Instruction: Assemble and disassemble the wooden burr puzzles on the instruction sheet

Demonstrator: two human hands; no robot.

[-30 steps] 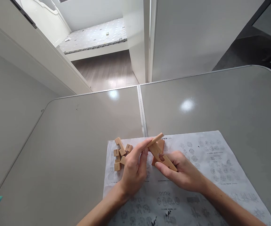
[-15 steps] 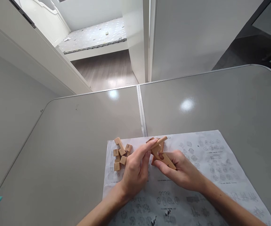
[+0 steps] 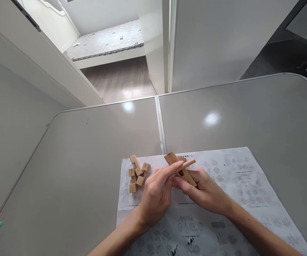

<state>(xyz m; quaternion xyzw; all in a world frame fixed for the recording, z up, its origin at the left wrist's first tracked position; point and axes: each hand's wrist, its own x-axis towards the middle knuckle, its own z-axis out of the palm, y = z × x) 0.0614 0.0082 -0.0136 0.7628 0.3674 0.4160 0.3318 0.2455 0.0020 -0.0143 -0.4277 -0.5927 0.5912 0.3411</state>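
Note:
Both hands meet over a printed paper sheet. My left hand (image 3: 157, 186) is closed on a pale narrow wooden stick (image 3: 188, 164), its far end sticking out to the right past the fingertips. In my right hand (image 3: 205, 190) is a flat wooden puzzle piece (image 3: 186, 176) with a dark round notch in it; the thumb lies along its near side. The stick crosses over this notched piece. Behind the fingers a darker wooden piece (image 3: 171, 158) shows, partly hidden; I cannot tell whether it is joined to the others.
A small heap of wooden puzzle pieces (image 3: 137, 174) lies left of my hands on the paper sheet (image 3: 249, 177), which carries line diagrams. Beneath is a grey table (image 3: 102, 142) with a metal seam (image 3: 160, 124). Past its far edge are a doorway and a bed (image 3: 110, 39).
My left hand and the stick have shifted slightly right, bringing the stick across the notched piece. The darker piece behind shows more. The heap has stayed put.

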